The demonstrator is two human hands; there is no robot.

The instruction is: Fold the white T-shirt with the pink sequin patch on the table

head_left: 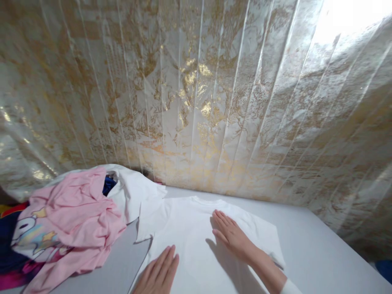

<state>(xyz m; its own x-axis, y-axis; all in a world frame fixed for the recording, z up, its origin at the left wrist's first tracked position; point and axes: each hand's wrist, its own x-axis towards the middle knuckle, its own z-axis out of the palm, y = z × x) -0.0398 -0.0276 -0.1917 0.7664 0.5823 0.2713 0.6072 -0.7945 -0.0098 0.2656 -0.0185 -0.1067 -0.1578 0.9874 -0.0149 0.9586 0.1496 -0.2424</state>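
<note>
A white T-shirt [190, 232] lies spread on the pale table, its neckline toward the wall and a sleeve out to each side. My right hand [230, 237] rests on its upper chest, a little below the collar, fingers stretched out. Lower down, near the shirt's left edge, my left hand [159, 269] lies with fingers straight and side by side. Neither hand grips anything. The frame's bottom edge cuts off the shirt's hem and part of my left hand.
A heap of clothes stands on the left, with a pink printed top [82, 208], white fabric [131, 192] and dark blue pieces [9, 241]. Behind the table [303, 241] rises a wall covered in shiny gold-and-silver sheeting [196, 98]. Something dark blue [384, 270] shows at far right.
</note>
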